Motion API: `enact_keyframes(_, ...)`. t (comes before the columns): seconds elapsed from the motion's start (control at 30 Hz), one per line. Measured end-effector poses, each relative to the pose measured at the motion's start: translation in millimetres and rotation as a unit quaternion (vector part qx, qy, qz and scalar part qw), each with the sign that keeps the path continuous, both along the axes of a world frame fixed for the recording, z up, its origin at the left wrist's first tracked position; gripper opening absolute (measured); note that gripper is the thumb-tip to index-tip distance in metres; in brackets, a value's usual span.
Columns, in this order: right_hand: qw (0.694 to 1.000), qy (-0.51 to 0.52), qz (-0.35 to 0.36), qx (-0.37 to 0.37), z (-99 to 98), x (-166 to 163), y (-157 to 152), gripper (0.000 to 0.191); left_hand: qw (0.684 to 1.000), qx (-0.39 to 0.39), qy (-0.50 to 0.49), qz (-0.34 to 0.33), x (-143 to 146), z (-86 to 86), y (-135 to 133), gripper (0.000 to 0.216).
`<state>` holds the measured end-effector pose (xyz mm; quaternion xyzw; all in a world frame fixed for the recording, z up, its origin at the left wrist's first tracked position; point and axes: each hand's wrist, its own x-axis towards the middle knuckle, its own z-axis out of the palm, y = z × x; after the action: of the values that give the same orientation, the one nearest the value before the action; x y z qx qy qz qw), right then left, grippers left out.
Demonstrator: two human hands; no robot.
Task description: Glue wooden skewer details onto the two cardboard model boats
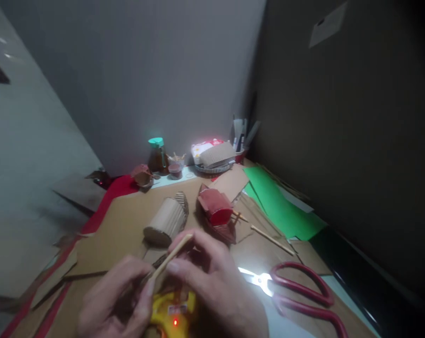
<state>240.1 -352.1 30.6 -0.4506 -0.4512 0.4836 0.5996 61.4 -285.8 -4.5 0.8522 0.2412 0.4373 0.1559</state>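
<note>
A narrow light-brown strip, likely cardboard, runs at a slant between my two hands. My left hand pinches its lower end between thumb and fingers. At the upper end my right hand grips it, thumb laid along the side. Directly below them lies a yellow glue gun with a red light glowing. Just beyond my fingers sits a rounded, ridged cardboard piece. Beside it stands a small reddish-brown model boat with an arched roof.
Red-handled scissors lie at the right with bright blades. A thin stick and green sheet lie beyond them. Along the back stand a brown jug with a teal lid, a small tub and a pen holder.
</note>
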Motion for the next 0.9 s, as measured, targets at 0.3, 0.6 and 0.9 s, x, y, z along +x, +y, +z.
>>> enact_keyframes(0.3,0.999,0.031,-0.022,-0.012,-7.9,-2,1,0.016,0.985,0.154,0.067,0.041,0,14.2,-7,0.028)
enact_keyframes(0.6,0.960,-0.191,-0.123,0.163,-3.0,4,-9,0.006,0.986,0.143,-0.016,0.089,1,18.6,-13,0.041)
enact_keyframes(0.9,0.904,-0.241,-0.263,0.237,6.9,22,-24,0.013,0.988,0.139,-0.046,0.040,1,15.5,-12,0.032)
